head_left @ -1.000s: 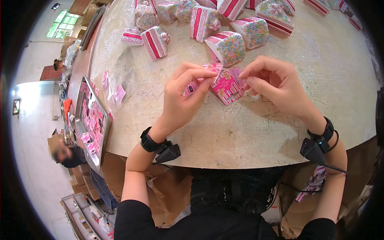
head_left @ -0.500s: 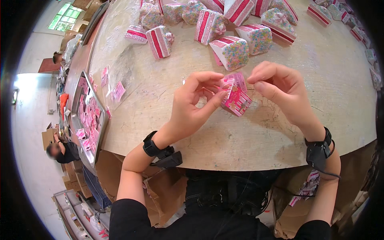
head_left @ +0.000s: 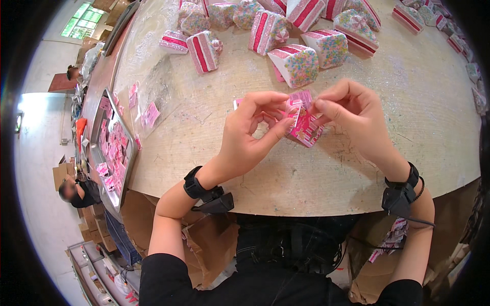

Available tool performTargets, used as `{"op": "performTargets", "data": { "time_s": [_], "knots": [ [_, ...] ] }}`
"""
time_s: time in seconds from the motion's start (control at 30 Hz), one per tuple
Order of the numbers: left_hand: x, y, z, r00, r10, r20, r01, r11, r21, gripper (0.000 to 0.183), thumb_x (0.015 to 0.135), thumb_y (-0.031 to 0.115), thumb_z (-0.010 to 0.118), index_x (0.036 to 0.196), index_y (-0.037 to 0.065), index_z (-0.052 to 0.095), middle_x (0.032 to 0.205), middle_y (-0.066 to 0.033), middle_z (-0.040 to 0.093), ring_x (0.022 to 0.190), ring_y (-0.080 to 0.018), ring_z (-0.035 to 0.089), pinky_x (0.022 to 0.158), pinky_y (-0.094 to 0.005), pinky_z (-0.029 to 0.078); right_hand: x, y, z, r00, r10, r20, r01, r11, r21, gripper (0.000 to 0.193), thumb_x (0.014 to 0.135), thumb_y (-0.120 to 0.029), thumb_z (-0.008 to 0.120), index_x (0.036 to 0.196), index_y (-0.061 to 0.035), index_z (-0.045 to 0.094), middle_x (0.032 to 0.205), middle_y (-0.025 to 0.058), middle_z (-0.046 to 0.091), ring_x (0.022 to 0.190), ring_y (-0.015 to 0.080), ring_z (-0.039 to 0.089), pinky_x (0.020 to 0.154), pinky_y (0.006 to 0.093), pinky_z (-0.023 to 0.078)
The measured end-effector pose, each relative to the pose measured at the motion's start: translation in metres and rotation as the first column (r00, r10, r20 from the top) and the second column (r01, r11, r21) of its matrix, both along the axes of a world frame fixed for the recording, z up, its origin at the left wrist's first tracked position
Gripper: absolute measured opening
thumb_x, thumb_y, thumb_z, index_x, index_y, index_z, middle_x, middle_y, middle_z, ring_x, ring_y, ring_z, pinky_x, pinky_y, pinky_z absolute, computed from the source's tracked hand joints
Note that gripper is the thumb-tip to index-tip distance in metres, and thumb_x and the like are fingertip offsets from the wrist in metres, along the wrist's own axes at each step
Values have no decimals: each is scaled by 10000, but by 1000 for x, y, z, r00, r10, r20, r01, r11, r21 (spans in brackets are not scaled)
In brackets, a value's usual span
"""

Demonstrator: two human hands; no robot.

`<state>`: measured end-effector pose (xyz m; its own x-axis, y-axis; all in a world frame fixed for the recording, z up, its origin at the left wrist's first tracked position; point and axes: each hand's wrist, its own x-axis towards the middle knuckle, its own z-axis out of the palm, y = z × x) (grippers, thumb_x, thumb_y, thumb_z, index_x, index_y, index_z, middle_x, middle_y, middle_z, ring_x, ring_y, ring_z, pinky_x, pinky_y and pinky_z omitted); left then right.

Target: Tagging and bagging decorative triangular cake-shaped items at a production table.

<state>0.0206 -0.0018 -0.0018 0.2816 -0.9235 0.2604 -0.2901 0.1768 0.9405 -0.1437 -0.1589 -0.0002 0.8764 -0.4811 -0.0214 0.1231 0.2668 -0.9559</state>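
My left hand (head_left: 252, 125) pinches a pink printed card tag (head_left: 305, 127) between thumb and fingers, just above the table. The tag has striped and patterned panels, and another pink panel shows behind it. My right hand (head_left: 352, 115) is at the tag's right side, with thumb and forefinger pressed together close against it. Whatever lies between those fingertips is too small to make out. Beyond my hands stands a cake-slice ornament (head_left: 301, 67) with pink and white layers and a sprinkle-covered back.
Several more cake-slice ornaments (head_left: 204, 53) crowd the far side of the wooden table (head_left: 204, 196), with others along its right edge. A metal tray (head_left: 128, 176) of pink tags stands at the left. Loose pink tags (head_left: 151, 114) lie on clear plastic beside it.
My right hand has moved slightly left, bringing its pinched fingertips from beside the tag up against it. The left hand keeps its hold with a small shift to the right.
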Motion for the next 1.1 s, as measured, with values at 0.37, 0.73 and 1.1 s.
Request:
{"op": "performTargets", "data": {
  "time_s": [0.37,0.73,1.1],
  "knots": [
    [-1,0,-4,999,-31,38,31,1000,7,401,851,4,688,1223,22,536,1014,-71,653,882,-104,633,736,-231,499,3,-1,-4,975,-77,210,195,752,-630,122,820,36,650,867,7,541,998,132,644,904,208,632,786,311,512],
    [-3,1,-2,990,-75,124,70,997,37,436,845,-43,669,1244,18,504,1040,-83,630,893,-114,618,748,-244,492,3,-6,-7,968,88,234,203,272,-941,196,688,20,647,844,-28,539,880,92,610,910,302,570,763,370,495],
    [3,-2,4,909,55,413,-59,998,-3,356,811,-6,676,1155,49,602,1055,-91,585,809,-135,572,599,-253,448,2,3,-2,946,169,276,-54,924,-380,108,860,14,605,888,-31,511,920,86,657,993,174,576,891,313,457]
  ]
}}
